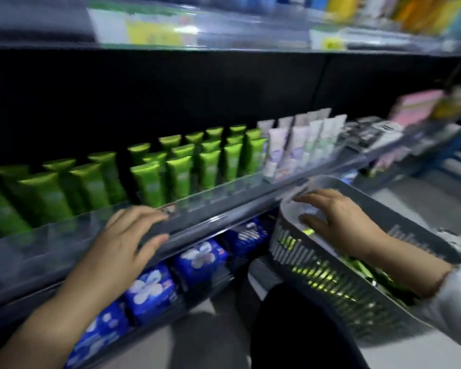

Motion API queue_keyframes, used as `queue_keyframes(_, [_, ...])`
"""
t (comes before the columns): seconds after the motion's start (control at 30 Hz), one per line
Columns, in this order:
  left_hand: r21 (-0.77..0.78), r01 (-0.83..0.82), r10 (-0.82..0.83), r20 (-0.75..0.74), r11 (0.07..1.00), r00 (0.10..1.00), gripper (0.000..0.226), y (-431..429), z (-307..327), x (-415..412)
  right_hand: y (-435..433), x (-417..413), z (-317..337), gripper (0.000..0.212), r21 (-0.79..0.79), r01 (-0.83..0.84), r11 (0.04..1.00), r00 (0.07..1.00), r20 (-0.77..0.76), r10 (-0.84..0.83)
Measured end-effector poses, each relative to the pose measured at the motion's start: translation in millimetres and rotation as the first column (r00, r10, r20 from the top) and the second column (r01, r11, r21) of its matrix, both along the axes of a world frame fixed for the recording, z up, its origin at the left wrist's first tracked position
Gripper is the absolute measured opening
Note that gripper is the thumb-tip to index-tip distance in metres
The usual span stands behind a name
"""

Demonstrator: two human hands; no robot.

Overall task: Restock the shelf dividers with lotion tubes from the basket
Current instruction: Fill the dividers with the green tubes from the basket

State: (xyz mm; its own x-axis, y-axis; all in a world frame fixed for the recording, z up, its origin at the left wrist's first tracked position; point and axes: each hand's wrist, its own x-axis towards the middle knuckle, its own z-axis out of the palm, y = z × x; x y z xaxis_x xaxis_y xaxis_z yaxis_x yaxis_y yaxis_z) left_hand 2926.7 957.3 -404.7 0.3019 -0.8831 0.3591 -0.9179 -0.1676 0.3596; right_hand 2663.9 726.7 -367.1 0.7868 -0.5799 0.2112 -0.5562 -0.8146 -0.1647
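**While one hand braces, the other seeks stock**

The left hand [128, 235] lies spread on the shelf's clear front rail [224, 194], likely for balance. The right hand [338, 222], fingers extended and gripping nothing, reaches into the basket [362, 186], where green lotion tubes [322, 278] show through the slats.

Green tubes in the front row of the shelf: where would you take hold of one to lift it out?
I'd pinch the wide, flat crimped top of a green tube, coming from above. They stand upright, packed side by side, and the clear front rail covers their lower ends.
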Motion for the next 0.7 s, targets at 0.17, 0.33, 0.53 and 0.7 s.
queue_keyframes(0.17, [0.043, 0.148, -0.146, -0.046, 0.988, 0.988, 0.054, -59, -25, -47, -37, -73, -15, 0.034, 0.038, 0.154, 0.987, 0.988, -0.001, -0.154])
queue_keyframes(0.33, [-0.021, 0.181, -0.181, -0.202, 0.983, 0.962, 0.035, -129, -33, -101, -77, -108, -45, 0.034, 0.147, 0.242, 0.959, 0.969, 0.007, -0.245])
queue_keyframes(0.53, [-0.022, 0.263, -0.262, -0.221, 0.964, 0.94, 0.027, -230, -45, -143, -135, -106, -104, 0.034, 0.27, 0.236, 0.933, 0.972, -0.061, -0.228])
queue_keyframes(0.7, [0.037, 0.238, -0.227, -0.195, 0.971, 0.954, 0.029, -300, -70, -144, -187, -78, -158, 0.036, 0.346, 0.244, 0.906, 0.969, -0.129, -0.212])
